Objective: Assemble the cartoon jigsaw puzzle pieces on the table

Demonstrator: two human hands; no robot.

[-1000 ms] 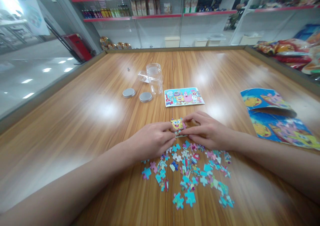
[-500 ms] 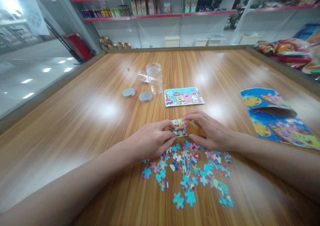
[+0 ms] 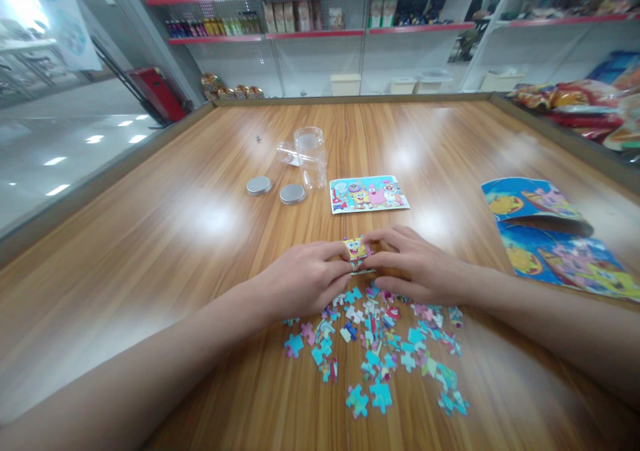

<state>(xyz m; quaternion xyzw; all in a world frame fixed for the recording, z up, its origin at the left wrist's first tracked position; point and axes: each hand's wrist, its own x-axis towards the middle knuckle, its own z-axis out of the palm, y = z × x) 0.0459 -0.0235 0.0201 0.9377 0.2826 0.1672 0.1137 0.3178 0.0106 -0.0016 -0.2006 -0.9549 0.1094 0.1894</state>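
Note:
A small joined block of jigsaw pieces (image 3: 356, 248), with a yellow cartoon face, lies on the wooden table between my hands. My left hand (image 3: 314, 276) grips its left edge with bent fingers. At the right side, fingertips of my right hand (image 3: 419, 264) touch the block; the fingers are spread and the thumb stands apart. Both hands partly hide the block. Loose jigsaw pieces (image 3: 381, 396), mostly light blue with some pink and white, are scattered just below the hands. Beyond the block lies a picture card (image 3: 370, 194) of cartoon characters.
Two silver lids (image 3: 259, 185) lie at the left, beside clear plastic jars (image 3: 311, 158), one upright and one on its side. A folded blue printed sheet (image 3: 565, 238) rests at the right. Packaged goods (image 3: 575, 98) sit past the table's right edge; shelves (image 3: 315, 33) stand behind.
My right hand has moved left, bringing its fingertips onto the right part of the joined block. The left hand stays almost in place.

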